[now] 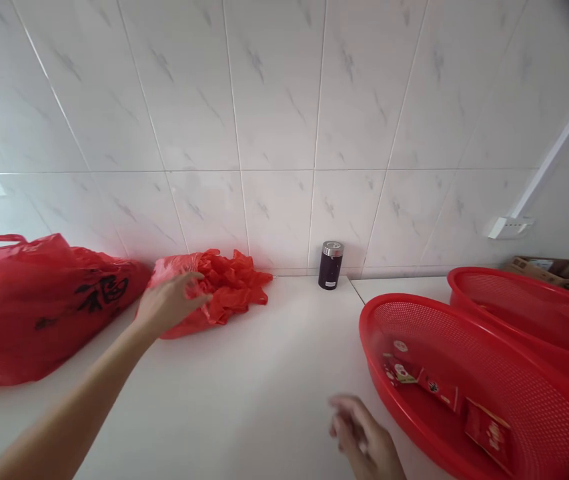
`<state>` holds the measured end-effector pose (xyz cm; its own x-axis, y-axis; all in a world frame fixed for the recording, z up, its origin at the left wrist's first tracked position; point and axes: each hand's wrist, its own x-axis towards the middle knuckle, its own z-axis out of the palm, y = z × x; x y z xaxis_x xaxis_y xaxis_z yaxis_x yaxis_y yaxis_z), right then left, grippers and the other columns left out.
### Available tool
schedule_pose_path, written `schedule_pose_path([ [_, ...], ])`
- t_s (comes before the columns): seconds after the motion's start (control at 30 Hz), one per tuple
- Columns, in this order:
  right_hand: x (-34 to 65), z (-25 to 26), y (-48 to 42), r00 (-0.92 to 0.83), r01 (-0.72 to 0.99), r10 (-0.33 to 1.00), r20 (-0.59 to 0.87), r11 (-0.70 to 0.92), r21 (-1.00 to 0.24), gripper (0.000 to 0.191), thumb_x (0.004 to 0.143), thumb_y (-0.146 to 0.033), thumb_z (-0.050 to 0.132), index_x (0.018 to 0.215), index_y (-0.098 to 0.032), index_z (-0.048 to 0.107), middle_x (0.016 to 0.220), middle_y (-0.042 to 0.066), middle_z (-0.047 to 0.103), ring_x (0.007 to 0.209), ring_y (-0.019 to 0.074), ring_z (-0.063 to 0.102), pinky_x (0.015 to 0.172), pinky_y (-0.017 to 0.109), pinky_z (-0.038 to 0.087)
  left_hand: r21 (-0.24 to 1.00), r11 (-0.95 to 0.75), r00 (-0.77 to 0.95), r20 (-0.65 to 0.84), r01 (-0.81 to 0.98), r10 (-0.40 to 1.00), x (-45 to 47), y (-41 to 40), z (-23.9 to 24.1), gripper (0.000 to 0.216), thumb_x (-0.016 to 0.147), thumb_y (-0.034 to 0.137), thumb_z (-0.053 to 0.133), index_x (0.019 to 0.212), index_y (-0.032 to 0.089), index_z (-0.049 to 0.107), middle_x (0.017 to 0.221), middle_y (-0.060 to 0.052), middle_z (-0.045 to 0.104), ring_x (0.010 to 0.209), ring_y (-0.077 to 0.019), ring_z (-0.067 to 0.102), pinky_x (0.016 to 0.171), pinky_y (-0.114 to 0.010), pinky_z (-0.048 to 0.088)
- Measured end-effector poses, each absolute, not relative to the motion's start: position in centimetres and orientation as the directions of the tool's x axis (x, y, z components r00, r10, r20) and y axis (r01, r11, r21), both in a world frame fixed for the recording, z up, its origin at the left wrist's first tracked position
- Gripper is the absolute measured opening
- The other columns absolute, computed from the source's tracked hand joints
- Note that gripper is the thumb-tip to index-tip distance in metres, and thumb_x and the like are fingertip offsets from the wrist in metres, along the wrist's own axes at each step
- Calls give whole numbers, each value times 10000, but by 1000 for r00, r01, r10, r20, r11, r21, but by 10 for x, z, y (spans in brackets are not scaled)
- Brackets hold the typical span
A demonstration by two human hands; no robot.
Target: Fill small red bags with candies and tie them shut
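My left hand (pixel 174 300) reaches over a crumpled bundle of red plastic bags (pixel 237 283). Its thumb and fingers are spread apart with nothing held between them; whether the fingertips touch the plastic, I cannot tell. Further left stands a large, full red plastic bag (pixel 59 313) with black lettering on its side. Low in the view, slightly blurred, my right hand (pixel 364 437) hovers over the white table (pixel 244 393). Its fingers are loosely curled and apart, and no object shows in them. Beside it is a red mesh basket (pixel 414 413) containing several red packets (pixel 488 430).
A dark tumbler with a silver lid (pixel 331 265) stands by the tiled wall. Behind the near basket sits a second red basket (pixel 529 320), and a cardboard box (pixel 559 272) lies at the far right. A socket (pixel 510 227) is fixed to the wall.
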<state>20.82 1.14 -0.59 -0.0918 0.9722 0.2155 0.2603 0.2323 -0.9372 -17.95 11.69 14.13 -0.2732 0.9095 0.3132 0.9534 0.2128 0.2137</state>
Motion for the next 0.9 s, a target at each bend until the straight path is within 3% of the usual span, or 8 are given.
schedule_pose_path([
  [0.17, 144, 59, 87, -256, 212, 884, 391, 447, -869, 267, 931, -397, 449, 1108, -229, 556, 899, 35, 634, 743, 154, 592, 665, 269, 486, 306, 326, -435, 420, 894, 797, -213, 126, 152, 831, 783, 686, 499, 1462, 248, 303, 1540, -155, 208, 1354, -472, 225, 1014, -653, 268],
  [0.2, 130, 65, 100, -263, 217, 870, 417, 474, -853, 271, 923, -378, 454, 1133, -233, 545, 916, 35, 630, 776, 162, 593, 694, 285, 491, 333, 344, -460, 388, 878, 799, -218, 129, 141, 886, 745, 675, 555, 1453, 192, 328, 1524, -206, 222, 1335, -505, 249, 989, -676, 283],
  [0.3, 92, 73, 135, -260, 293, 849, 460, 524, -800, 420, 875, -352, 523, 1280, -255, 478, 1087, 68, 598, 983, 203, 583, 844, 363, 486, 373, 245, -366, 298, 895, 882, -226, 138, 96, 758, 713, 509, 665, 1357, 162, 468, 1360, -168, 490, 1231, -360, 491, 1027, -465, 388],
  [0.4, 69, 71, 167, -322, 453, 867, 379, 493, -743, 881, 701, -481, 727, 1456, -353, 292, 1448, 121, 346, 1323, 341, 360, 997, 527, 377, 404, 142, -272, 287, 904, 919, -220, 140, 57, 726, 718, 504, 647, 1364, 229, 461, 1365, -112, 497, 1239, -308, 510, 1041, -413, 397],
  [0.5, 62, 58, 191, -400, 559, 897, 187, 400, -726, 1197, 435, -529, 869, 1467, -395, 277, 1557, 140, 148, 1370, 476, 217, 971, 637, 332, 428, 69, -209, 289, 901, 934, -207, 136, 39, 722, 707, 542, 648, 1358, 285, 469, 1373, -81, 481, 1232, -289, 522, 1048, -395, 399],
  [0.63, 68, 27, 195, -464, 511, 873, 151, 403, -759, 764, 512, -367, 864, 1224, -304, 593, 1248, 91, 583, 1116, 336, 564, 865, 434, 482, 455, 69, -238, 324, 888, 916, -200, 131, 33, 637, 741, 511, 622, 1329, 296, 505, 1312, -88, 503, 1150, -287, 576, 1004, -406, 437],
  [0.73, 87, 9, 190, -328, 502, 909, 256, 398, -768, 464, 748, -310, 696, 1197, -291, 582, 1176, 53, 621, 1081, 256, 588, 884, 369, 478, 467, 100, -297, 369, 879, 881, -214, 132, 38, 529, 753, 438, 619, 1254, 274, 580, 1199, -91, 570, 1066, -294, 615, 963, -424, 464],
  [0.9, 130, 4, 195, -37, 547, 938, 345, 308, -778, 753, 769, -415, 665, 1419, -218, 342, 1320, 160, 473, 1148, 315, 541, 918, 463, 462, 506, 209, -490, 524, 837, 697, -238, 137, 68, 623, 777, 411, 628, 1336, 171, 496, 1403, -170, 443, 1275, -418, 432, 1039, -587, 341],
])
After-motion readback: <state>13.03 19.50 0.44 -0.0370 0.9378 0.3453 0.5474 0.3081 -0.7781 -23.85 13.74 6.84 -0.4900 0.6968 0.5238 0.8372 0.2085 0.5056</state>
